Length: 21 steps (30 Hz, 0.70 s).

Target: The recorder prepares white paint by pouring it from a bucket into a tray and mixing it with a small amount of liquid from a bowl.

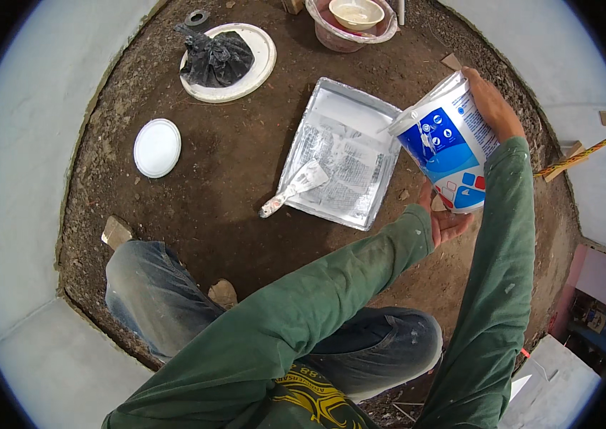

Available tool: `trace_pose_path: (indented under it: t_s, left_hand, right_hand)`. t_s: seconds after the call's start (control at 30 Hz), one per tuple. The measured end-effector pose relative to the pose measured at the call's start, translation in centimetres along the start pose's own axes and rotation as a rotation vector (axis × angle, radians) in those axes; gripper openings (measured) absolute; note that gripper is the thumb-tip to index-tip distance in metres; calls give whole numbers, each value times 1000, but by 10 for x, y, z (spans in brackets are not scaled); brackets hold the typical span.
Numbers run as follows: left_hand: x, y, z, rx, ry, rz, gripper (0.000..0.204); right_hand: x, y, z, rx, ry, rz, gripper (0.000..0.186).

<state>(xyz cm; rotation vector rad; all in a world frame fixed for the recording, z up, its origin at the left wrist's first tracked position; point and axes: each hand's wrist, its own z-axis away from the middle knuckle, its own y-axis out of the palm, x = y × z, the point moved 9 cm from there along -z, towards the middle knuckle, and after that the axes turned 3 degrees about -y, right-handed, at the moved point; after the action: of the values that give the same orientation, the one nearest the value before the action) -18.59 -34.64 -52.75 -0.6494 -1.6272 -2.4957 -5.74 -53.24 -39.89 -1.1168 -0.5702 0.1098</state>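
Note:
I hold a white plastic bucket (pixel 439 150) with blue printing tipped toward a metal tray (pixel 367 186) smeared with white. My right hand (pixel 489 104) grips its upper right side near the rim, and my left hand (pixel 446 222) is closed under its base. The bucket's mouth is over the tray's right edge; its contents cannot be made out. A scraper (pixel 306 179) with a white-coated blade and a stained handle lies across the tray's lower left part. A round white lid (pixel 157 148) lies on the dirt to the tray's left.
A black plastic bag (pixel 217 57) sits on a larger white disc (pixel 256 79). A pinkish basin (pixel 339 39) holds a cream bowl (pixel 357 14). White walls (pixel 24 157) surround the dirt floor (pixel 231 179). A yellow rope (pixel 585 151) and wood block (pixel 564 161) are at right.

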Motion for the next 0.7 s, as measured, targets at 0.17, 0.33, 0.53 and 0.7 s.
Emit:
trace_pose_path:
  t_s: [0.17,0.33,0.53,0.7]
  left_hand:
    - [0,-2,-1,-53,22,2,77]
    - [-2,-1,-2,-26,25,-15,78]
    - [0,2,-1,-27,24,-5,79]
    - [5,6,-1,4,-9,35,79]
  right_hand:
    - [8,-3,-1,-33,-127,55,51]
    - [4,1,0,32,-43,11,61]
    - [5,0,-2,43,-27,36,52]
    - [-3,0,-12,34,-57,93,51]
